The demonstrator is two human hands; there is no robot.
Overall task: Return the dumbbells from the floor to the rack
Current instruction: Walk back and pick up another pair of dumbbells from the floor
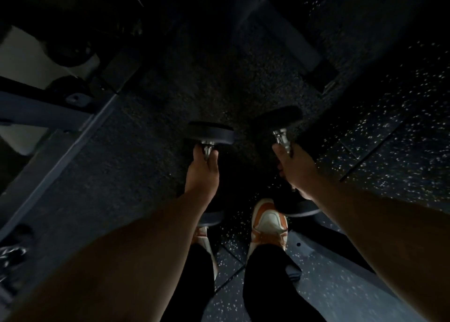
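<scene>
Dim speckled gym floor [389, 131] lies below both hands. Left hand [202, 173] and right hand [295, 168] each grip a dumbbell [210, 133], carried clear; next, probably, the rack [48, 112] beyond left.

bare forearms [136, 256], black trousers [272, 285], orange-and-white sneakers [267, 222].

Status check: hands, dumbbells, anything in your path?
Left hand shut on left dumbbell. Right hand shut on right dumbbell. Both lifted, not racked. Dark frame at left; nothing directly ahead.
</scene>
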